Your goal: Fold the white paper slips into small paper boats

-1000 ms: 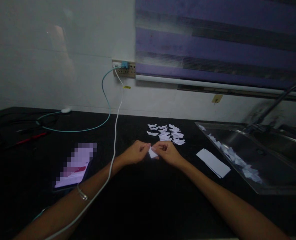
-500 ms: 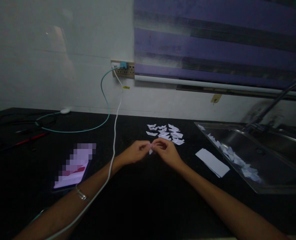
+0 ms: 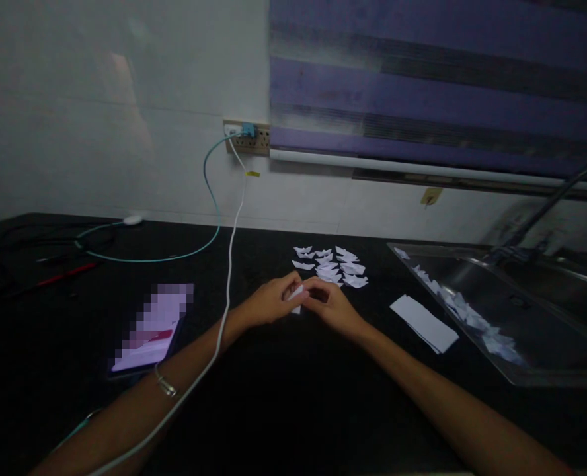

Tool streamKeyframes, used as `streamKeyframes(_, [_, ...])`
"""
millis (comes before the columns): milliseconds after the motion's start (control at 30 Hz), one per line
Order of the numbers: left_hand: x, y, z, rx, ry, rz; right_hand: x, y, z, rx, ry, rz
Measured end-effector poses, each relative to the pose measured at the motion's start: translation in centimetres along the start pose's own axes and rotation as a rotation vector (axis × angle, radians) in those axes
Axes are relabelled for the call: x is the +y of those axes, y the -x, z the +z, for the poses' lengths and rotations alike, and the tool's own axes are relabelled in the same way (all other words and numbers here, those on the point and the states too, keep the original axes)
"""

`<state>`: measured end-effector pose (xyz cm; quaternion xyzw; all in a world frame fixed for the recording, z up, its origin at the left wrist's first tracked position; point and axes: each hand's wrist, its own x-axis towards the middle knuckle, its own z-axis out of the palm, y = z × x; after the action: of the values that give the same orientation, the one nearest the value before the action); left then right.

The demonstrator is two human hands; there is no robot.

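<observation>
Between my two hands is a small folded white paper [image 3: 296, 301], partly hidden by the fingers. My left hand [image 3: 273, 299] pinches it from the left, thumb on the near side. From the right, the fingertips of my right hand [image 3: 330, 303] close on the same paper. Just beyond the hands, several folded paper boats [image 3: 327, 264] lie grouped on the dark countertop [image 3: 293, 396]. A stack of white paper slips [image 3: 425, 324] rests to the right of my right hand.
A steel sink [image 3: 509, 377] with a faucet [image 3: 536, 215] is at the right, more folded papers [image 3: 476, 324] along its edge. A lit tablet [image 3: 152, 330] lies left. A white cable [image 3: 229, 264] crosses over my left forearm from the wall socket [image 3: 258, 140].
The folded paper has turned between my fingers and more of its white face shows. Both hands stay together in about the same place; the view has shifted slightly.
</observation>
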<state>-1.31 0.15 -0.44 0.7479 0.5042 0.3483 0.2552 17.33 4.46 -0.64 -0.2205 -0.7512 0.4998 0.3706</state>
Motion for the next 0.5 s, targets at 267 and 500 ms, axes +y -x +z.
streamKeyframes(267, [0.21,-0.06,-0.34,-0.001,-0.018,0.035,0.44,-0.03,-0.18,-0.016,-0.105,0.154])
streamKeyframes(500, [0.47,-0.02,-0.44,-0.087,0.231,-0.035,-0.21,-0.30,-0.04,0.140,-0.021,0.085])
